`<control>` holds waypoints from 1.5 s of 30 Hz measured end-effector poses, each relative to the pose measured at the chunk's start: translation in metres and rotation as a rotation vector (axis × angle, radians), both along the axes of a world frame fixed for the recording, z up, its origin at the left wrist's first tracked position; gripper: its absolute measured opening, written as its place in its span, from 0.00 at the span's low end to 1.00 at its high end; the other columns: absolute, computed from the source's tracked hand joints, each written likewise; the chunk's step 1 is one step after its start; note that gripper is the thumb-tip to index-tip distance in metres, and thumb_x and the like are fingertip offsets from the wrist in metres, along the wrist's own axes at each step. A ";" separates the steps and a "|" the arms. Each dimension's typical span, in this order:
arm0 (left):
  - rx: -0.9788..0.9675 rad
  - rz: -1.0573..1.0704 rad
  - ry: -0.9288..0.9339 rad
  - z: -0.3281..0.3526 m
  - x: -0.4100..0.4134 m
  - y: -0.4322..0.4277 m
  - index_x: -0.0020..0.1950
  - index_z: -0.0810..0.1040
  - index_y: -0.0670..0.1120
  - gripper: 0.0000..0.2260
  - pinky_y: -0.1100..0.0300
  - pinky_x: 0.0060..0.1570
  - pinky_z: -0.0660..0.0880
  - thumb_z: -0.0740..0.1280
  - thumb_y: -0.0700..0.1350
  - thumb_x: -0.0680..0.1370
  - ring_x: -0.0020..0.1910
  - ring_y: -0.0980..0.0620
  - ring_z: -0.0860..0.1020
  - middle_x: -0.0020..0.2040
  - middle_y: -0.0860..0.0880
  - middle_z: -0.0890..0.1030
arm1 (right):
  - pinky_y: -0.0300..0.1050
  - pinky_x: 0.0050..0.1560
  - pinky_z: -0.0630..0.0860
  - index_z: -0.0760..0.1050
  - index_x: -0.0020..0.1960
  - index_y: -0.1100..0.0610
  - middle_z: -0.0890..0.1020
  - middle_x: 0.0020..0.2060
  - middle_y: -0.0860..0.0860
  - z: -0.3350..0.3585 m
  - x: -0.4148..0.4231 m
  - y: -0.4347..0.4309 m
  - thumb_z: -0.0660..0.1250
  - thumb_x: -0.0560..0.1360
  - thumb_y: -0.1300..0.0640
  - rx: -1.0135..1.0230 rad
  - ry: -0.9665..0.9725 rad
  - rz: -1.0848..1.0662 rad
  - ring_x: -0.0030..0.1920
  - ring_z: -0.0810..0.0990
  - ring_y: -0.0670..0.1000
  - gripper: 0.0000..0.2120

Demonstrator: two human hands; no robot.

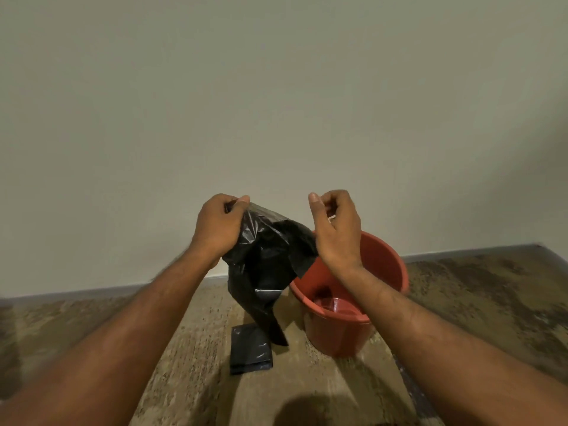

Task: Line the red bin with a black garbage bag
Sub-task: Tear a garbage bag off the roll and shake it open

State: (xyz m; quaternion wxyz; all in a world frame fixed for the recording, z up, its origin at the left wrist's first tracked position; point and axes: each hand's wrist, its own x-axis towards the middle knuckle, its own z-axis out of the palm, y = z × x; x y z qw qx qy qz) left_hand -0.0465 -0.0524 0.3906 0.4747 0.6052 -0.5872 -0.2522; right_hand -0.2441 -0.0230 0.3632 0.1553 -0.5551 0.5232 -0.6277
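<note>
Black garbage bag (264, 256), pinched in my left hand (218, 224), right hand (336, 229) clenched beside it, grasp unclear; mouth needs opening above red bin (384, 262).

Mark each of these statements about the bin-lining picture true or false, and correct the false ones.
1. The left hand pinches the top edge of the black bag. True.
2. The bag already lines the red bin. False: it hangs in the air to the left of the bin, whose inside is bare.
3. A folded black packet lies on the floor left of the bin. True.
4. The bin lies on its side. False: it stands upright with its mouth open upward.
5. The right hand is above the bin's near rim. True.
</note>
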 end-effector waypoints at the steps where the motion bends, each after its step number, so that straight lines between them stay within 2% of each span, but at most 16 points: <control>1: 0.008 0.039 0.020 0.001 -0.001 -0.001 0.47 0.81 0.44 0.15 0.60 0.39 0.72 0.64 0.54 0.81 0.41 0.52 0.80 0.42 0.47 0.83 | 0.42 0.36 0.73 0.72 0.39 0.54 0.76 0.33 0.47 0.004 0.002 0.004 0.62 0.78 0.42 -0.062 0.033 -0.034 0.34 0.73 0.45 0.17; 3: 0.022 0.097 0.079 0.002 -0.001 0.000 0.41 0.80 0.42 0.17 0.60 0.39 0.71 0.64 0.52 0.82 0.36 0.51 0.79 0.38 0.47 0.82 | 0.43 0.30 0.70 0.68 0.29 0.53 0.71 0.23 0.45 0.008 0.006 0.009 0.63 0.77 0.40 -0.018 0.118 -0.032 0.25 0.68 0.44 0.24; 5: 0.018 0.111 0.137 0.000 -0.004 0.006 0.38 0.79 0.44 0.17 0.59 0.38 0.73 0.64 0.52 0.82 0.35 0.51 0.79 0.36 0.47 0.81 | 0.42 0.30 0.74 0.72 0.25 0.54 0.75 0.19 0.46 0.009 0.013 0.016 0.63 0.76 0.34 0.272 0.137 0.124 0.22 0.72 0.44 0.29; 7: 0.026 0.083 0.179 -0.006 -0.009 0.016 0.42 0.81 0.46 0.14 0.58 0.40 0.77 0.64 0.52 0.81 0.38 0.51 0.82 0.40 0.48 0.83 | 0.46 0.38 0.81 0.81 0.34 0.59 0.84 0.28 0.52 0.006 0.021 0.024 0.59 0.72 0.26 0.692 -0.033 0.406 0.27 0.81 0.49 0.36; 9: 0.091 -0.022 0.221 -0.019 -0.015 0.029 0.48 0.81 0.47 0.10 0.56 0.43 0.81 0.66 0.52 0.80 0.42 0.50 0.84 0.44 0.47 0.85 | 0.47 0.39 0.80 0.83 0.46 0.60 0.86 0.37 0.55 0.000 0.028 0.025 0.60 0.70 0.25 0.905 -0.273 0.544 0.37 0.85 0.53 0.38; 12: 0.216 -0.171 0.324 -0.044 -0.022 0.047 0.49 0.80 0.46 0.06 0.56 0.40 0.82 0.71 0.48 0.78 0.42 0.49 0.86 0.42 0.46 0.86 | 0.40 0.32 0.79 0.82 0.48 0.60 0.86 0.41 0.56 -0.004 0.032 0.016 0.70 0.76 0.47 0.818 -0.559 0.450 0.35 0.86 0.50 0.15; 14: 0.222 -0.093 0.383 -0.054 -0.021 0.052 0.49 0.80 0.45 0.05 0.57 0.38 0.82 0.71 0.46 0.78 0.41 0.50 0.86 0.41 0.47 0.86 | 0.40 0.29 0.77 0.81 0.49 0.62 0.84 0.41 0.56 -0.008 0.028 0.010 0.69 0.77 0.59 0.820 -0.577 0.324 0.32 0.83 0.50 0.06; 18: 0.163 0.252 0.592 -0.061 -0.004 0.054 0.52 0.82 0.41 0.06 0.61 0.38 0.82 0.68 0.42 0.80 0.37 0.51 0.85 0.43 0.42 0.84 | 0.47 0.43 0.81 0.76 0.61 0.59 0.81 0.48 0.58 -0.018 0.011 0.004 0.60 0.82 0.62 0.808 -0.747 0.234 0.43 0.82 0.54 0.10; 21: 0.110 0.340 0.676 -0.066 0.005 0.061 0.57 0.75 0.43 0.07 0.61 0.34 0.81 0.68 0.38 0.79 0.35 0.50 0.85 0.40 0.43 0.84 | 0.49 0.47 0.82 0.75 0.57 0.60 0.82 0.47 0.58 -0.014 0.002 0.002 0.59 0.82 0.62 0.711 -0.938 0.195 0.45 0.84 0.56 0.08; 24: 0.221 0.251 0.474 -0.081 0.008 0.070 0.59 0.71 0.45 0.11 0.60 0.29 0.76 0.67 0.38 0.78 0.32 0.51 0.80 0.38 0.44 0.81 | 0.54 0.47 0.82 0.77 0.53 0.62 0.83 0.49 0.61 -0.011 -0.003 0.001 0.61 0.79 0.61 0.631 -1.072 0.205 0.47 0.83 0.59 0.07; 28: 0.295 0.172 0.299 -0.083 0.005 0.065 0.57 0.77 0.43 0.13 0.52 0.40 0.76 0.63 0.51 0.81 0.41 0.47 0.79 0.44 0.45 0.79 | 0.62 0.65 0.74 0.74 0.66 0.65 0.81 0.62 0.64 -0.009 -0.001 0.003 0.60 0.78 0.60 0.658 -1.052 0.327 0.63 0.79 0.63 0.19; 31: 0.431 -0.018 0.293 -0.062 -0.006 0.045 0.71 0.72 0.47 0.33 0.46 0.58 0.70 0.57 0.69 0.77 0.59 0.43 0.76 0.60 0.46 0.77 | 0.63 0.66 0.74 0.76 0.62 0.67 0.84 0.55 0.62 -0.009 0.004 0.004 0.60 0.78 0.60 0.695 -0.958 0.390 0.56 0.83 0.64 0.16; 33: 0.602 -0.207 0.327 -0.051 -0.016 0.033 0.74 0.70 0.53 0.36 0.49 0.57 0.72 0.60 0.73 0.72 0.62 0.44 0.76 0.61 0.50 0.74 | 0.59 0.62 0.77 0.77 0.54 0.65 0.83 0.43 0.60 -0.009 0.006 0.006 0.60 0.76 0.62 0.729 -0.905 0.436 0.44 0.82 0.61 0.11; 36: 0.765 -0.233 0.261 -0.049 -0.022 0.019 0.61 0.81 0.45 0.25 0.51 0.47 0.81 0.73 0.60 0.71 0.47 0.47 0.85 0.52 0.46 0.86 | 0.52 0.46 0.79 0.78 0.43 0.63 0.82 0.35 0.57 -0.009 0.005 0.005 0.61 0.76 0.61 0.782 -0.824 0.451 0.36 0.81 0.57 0.08; 40: 0.639 0.015 0.308 -0.062 -0.015 0.009 0.48 0.82 0.39 0.05 0.54 0.36 0.82 0.68 0.39 0.78 0.40 0.45 0.84 0.46 0.39 0.86 | 0.56 0.44 0.81 0.80 0.49 0.65 0.84 0.40 0.61 -0.014 -0.010 -0.001 0.69 0.75 0.59 0.736 -0.646 0.290 0.38 0.84 0.60 0.09; 45: 0.325 0.399 0.535 -0.056 0.011 0.003 0.54 0.81 0.39 0.11 0.58 0.26 0.75 0.59 0.38 0.81 0.30 0.48 0.77 0.38 0.43 0.80 | 0.61 0.48 0.83 0.78 0.38 0.58 0.86 0.41 0.61 -0.031 -0.034 -0.013 0.74 0.70 0.63 0.603 -0.370 -0.010 0.44 0.86 0.62 0.06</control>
